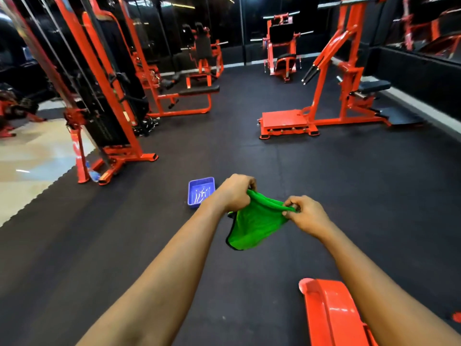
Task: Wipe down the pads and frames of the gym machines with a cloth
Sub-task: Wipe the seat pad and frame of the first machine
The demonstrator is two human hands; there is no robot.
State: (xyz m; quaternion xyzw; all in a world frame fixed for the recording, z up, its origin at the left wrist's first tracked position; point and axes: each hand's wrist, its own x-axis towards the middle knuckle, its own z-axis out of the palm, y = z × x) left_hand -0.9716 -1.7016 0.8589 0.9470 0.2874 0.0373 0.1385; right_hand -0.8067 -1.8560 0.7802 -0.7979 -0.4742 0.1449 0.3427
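Note:
A bright green cloth (254, 222) with a dark hem hangs between my two hands in the middle of the head view. My left hand (235, 192) grips its upper left edge with curled fingers. My right hand (308, 214) pinches the upper right edge. Both arms reach forward over the dark rubber floor. An orange machine frame part (331, 313) lies just under my right forearm at the bottom right. Orange machines with black pads stand around: a cable tower (107, 96) at the left and a lever machine (341, 78) with a black seat pad (375, 86) at the right.
A blue plastic tray (200, 192) holding water sits on the floor just left of my left hand. A plastic bottle (92, 174) lies at the cable tower's foot. More orange machines (282, 46) stand along the mirrored far wall. Pale tiled floor (30, 158) begins at the left.

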